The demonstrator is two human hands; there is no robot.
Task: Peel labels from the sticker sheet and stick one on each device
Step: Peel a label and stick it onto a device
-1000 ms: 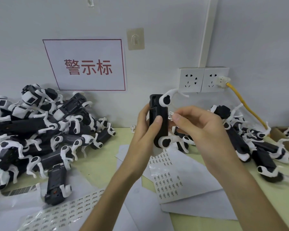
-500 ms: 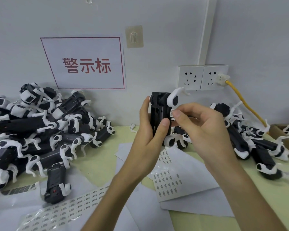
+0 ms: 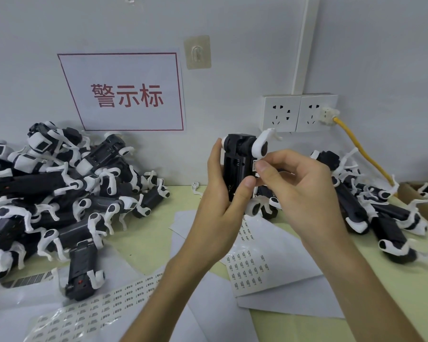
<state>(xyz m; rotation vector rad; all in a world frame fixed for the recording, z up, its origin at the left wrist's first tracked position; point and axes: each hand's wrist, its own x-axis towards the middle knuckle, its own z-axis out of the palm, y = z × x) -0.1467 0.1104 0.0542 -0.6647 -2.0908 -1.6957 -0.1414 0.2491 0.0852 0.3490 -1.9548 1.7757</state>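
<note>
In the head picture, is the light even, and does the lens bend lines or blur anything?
Head view: light is soft and even, no hard shadows or glare; the wide lens makes the wall conduit lean and the sign look skewed; the left hand, right hand and the device between them are fairly sharp; print on the sticker sheet is too soft to read.
</note>
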